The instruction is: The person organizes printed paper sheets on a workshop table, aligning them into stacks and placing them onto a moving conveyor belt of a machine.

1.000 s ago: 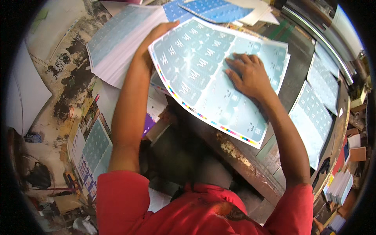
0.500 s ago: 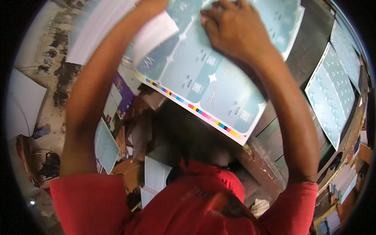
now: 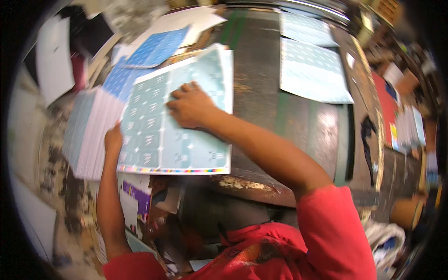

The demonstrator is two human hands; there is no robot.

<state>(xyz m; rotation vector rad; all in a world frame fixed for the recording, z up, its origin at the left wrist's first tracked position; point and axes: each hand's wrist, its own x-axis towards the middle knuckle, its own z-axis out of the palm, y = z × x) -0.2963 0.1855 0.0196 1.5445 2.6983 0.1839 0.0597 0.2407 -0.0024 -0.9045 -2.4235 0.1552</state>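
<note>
A large printed sheet (image 3: 149,114), pale blue-green with repeated panels and a colour strip along its near edge, lies flat on top of other paper on the dark table. My right hand (image 3: 191,106) rests on its middle, fingers apart and slightly bent, gripping nothing. At the sheet's left edge is my left hand (image 3: 113,138), its fingers closed on the border; some of them are hidden. Right beside that hand stands a thick stack of sheets (image 3: 88,133), its pale paper edges showing.
Blue printed sheets (image 3: 156,46) and white paper (image 3: 198,21) lie beyond the stack. Two pale blue sheets (image 3: 312,70) rest on the right of the dark table (image 3: 256,70). A black strap-like item (image 3: 367,144) hangs near its right edge. Paper bundles (image 3: 410,128) sit farther right.
The view has swung, showing more of the table. The sheet's left part, curled up earlier, now lies flat. My left hand has come down along the left edge; my right hand stays on the sheet.
</note>
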